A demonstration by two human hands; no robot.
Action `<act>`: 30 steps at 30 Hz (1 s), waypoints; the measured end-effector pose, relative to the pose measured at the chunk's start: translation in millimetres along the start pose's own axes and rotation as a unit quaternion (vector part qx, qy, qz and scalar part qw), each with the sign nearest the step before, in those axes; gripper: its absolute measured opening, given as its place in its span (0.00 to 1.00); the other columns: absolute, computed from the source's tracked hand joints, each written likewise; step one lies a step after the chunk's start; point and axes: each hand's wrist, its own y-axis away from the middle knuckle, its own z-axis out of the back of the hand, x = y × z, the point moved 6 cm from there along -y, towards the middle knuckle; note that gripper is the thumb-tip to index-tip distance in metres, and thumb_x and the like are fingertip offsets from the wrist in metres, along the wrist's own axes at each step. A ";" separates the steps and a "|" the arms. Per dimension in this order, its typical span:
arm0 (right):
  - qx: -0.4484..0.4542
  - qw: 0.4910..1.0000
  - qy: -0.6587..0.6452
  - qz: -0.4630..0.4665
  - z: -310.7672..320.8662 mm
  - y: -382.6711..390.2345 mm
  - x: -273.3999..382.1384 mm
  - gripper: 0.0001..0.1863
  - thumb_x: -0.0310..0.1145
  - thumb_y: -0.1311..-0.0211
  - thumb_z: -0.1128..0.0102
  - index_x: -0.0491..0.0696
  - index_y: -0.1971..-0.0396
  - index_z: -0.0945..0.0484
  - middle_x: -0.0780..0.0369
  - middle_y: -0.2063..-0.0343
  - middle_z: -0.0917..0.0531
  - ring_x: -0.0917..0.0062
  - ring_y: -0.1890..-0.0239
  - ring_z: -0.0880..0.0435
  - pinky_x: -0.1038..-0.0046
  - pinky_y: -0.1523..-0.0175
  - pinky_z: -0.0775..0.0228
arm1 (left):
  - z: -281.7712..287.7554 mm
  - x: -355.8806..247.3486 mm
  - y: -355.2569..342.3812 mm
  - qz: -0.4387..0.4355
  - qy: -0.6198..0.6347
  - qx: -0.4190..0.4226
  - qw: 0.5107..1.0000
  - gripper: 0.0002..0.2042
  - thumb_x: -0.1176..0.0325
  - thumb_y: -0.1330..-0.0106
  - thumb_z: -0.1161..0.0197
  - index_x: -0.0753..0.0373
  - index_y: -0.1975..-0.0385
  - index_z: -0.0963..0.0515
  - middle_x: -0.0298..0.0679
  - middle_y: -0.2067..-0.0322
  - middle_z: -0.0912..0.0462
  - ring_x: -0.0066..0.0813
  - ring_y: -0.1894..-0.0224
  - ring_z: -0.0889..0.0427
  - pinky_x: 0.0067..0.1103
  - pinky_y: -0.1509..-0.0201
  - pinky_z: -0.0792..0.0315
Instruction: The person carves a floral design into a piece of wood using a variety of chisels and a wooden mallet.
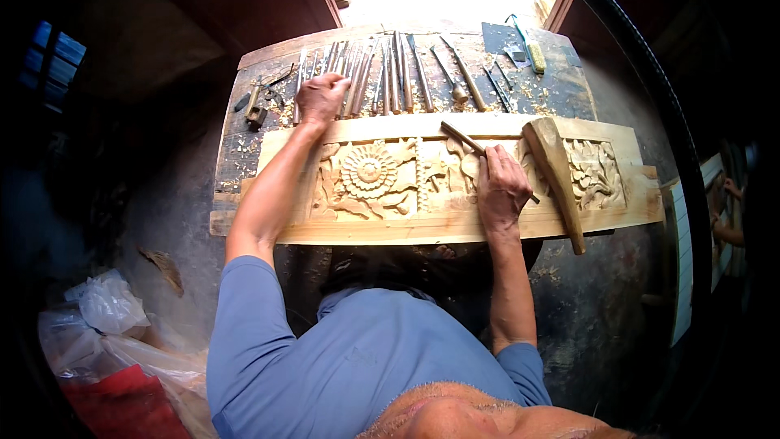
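Observation:
A carved wooden panel (465,226) with a round flower and leaf relief lies across the near part of the table. My right hand (504,184) rests over its middle, closed around a slim carving chisel (461,136) that slants across the carving. Beyond the panel, my left hand (322,97) reaches among a row of carving chisels (396,73), fingers curled together; whether one is between them is hidden. To the right of my right hand, a wooden mallet (556,167) lies over the panel, its handle overhanging the near edge.
Wood shavings litter the dark worktable (236,150). A small plane (256,117) sits at the left, and a yellow-bristled brush (536,57) at the far right. Plastic bags (110,309) lie on the floor at left. Another person's hand (733,188) shows at the right edge.

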 end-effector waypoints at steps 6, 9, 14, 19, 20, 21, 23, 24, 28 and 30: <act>0.013 1.000 0.011 -0.009 -1.0 0.9 -1.3 0.12 0.27 0.39 0.27 0.45 0.55 0.12 0.56 0.53 0.09 0.64 0.51 0.09 0.65 0.45 0.17 | 89.0 33.4 20.3 0.110 -0.129 0.056 0.984 0.08 0.53 0.41 0.25 0.44 0.67 0.07 0.31 0.69 0.08 0.29 0.69 0.13 0.31 0.66 0.22; 0.013 1.000 0.000 -0.010 -5.4 2.5 3.2 0.12 0.28 0.39 0.27 0.46 0.55 0.12 0.56 0.52 0.09 0.64 0.51 0.09 0.65 0.45 0.18 | 91.4 70.4 18.4 0.137 -0.175 0.125 0.967 0.12 0.50 0.45 0.24 0.44 0.64 0.06 0.38 0.64 0.06 0.41 0.61 0.08 0.34 0.55 0.17; 0.012 1.000 0.002 -0.010 -5.2 3.5 -0.7 0.13 0.29 0.40 0.26 0.46 0.55 0.13 0.56 0.52 0.09 0.64 0.50 0.09 0.65 0.44 0.18 | 77.1 60.3 9.7 0.150 -0.181 0.138 0.962 0.12 0.49 0.44 0.25 0.43 0.64 0.06 0.40 0.62 0.06 0.41 0.57 0.08 0.36 0.49 0.17; 0.023 1.000 0.009 -0.011 -3.6 0.9 -1.6 0.14 0.28 0.40 0.26 0.46 0.55 0.13 0.56 0.52 0.09 0.64 0.50 0.09 0.65 0.44 0.18 | 64.0 63.3 4.2 0.181 -0.172 0.122 0.961 0.13 0.50 0.43 0.27 0.44 0.61 0.07 0.42 0.57 0.07 0.44 0.53 0.09 0.38 0.46 0.17; 0.024 1.000 0.007 -0.013 -3.7 0.8 -0.7 0.13 0.28 0.40 0.26 0.46 0.55 0.13 0.56 0.52 0.09 0.64 0.50 0.09 0.65 0.44 0.18 | 63.9 67.7 3.5 0.182 -0.174 0.110 0.962 0.13 0.50 0.42 0.27 0.44 0.61 0.07 0.43 0.56 0.07 0.45 0.52 0.09 0.38 0.45 0.18; 0.023 1.000 0.008 -0.013 -3.7 0.7 -1.4 0.14 0.28 0.41 0.26 0.46 0.55 0.13 0.56 0.52 0.09 0.64 0.50 0.09 0.64 0.44 0.18 | 61.6 67.6 2.7 0.175 -0.197 0.117 0.958 0.13 0.51 0.42 0.28 0.45 0.60 0.07 0.44 0.56 0.07 0.46 0.52 0.09 0.39 0.44 0.18; 0.022 1.000 0.009 -0.012 -3.9 1.4 -3.2 0.14 0.28 0.41 0.26 0.46 0.55 0.13 0.56 0.52 0.09 0.64 0.50 0.09 0.64 0.44 0.18 | 58.2 67.8 1.1 0.161 -0.243 0.128 0.948 0.13 0.53 0.42 0.30 0.47 0.60 0.07 0.46 0.55 0.08 0.48 0.51 0.09 0.39 0.43 0.18; 0.020 1.000 0.009 -0.010 -3.0 0.6 -3.4 0.14 0.28 0.41 0.25 0.46 0.55 0.13 0.56 0.52 0.09 0.64 0.50 0.09 0.64 0.44 0.18 | 56.8 66.2 0.6 0.167 -0.240 0.134 0.947 0.13 0.54 0.42 0.30 0.47 0.61 0.07 0.47 0.55 0.08 0.48 0.51 0.09 0.40 0.43 0.18; 0.014 1.000 0.006 -0.007 -4.6 1.6 -2.1 0.14 0.28 0.42 0.25 0.46 0.55 0.13 0.56 0.52 0.09 0.64 0.50 0.10 0.64 0.45 0.18 | 59.3 69.0 -2.1 0.164 -0.235 0.120 0.950 0.12 0.55 0.43 0.33 0.46 0.65 0.07 0.46 0.62 0.08 0.46 0.58 0.09 0.38 0.51 0.18; 0.019 1.000 0.001 -0.009 -5.2 0.9 4.1 0.14 0.29 0.42 0.25 0.46 0.55 0.13 0.56 0.52 0.09 0.64 0.50 0.10 0.64 0.45 0.19 | 67.1 75.9 -1.5 0.152 -0.238 0.098 0.954 0.11 0.56 0.44 0.34 0.45 0.67 0.07 0.43 0.67 0.07 0.43 0.64 0.08 0.37 0.58 0.18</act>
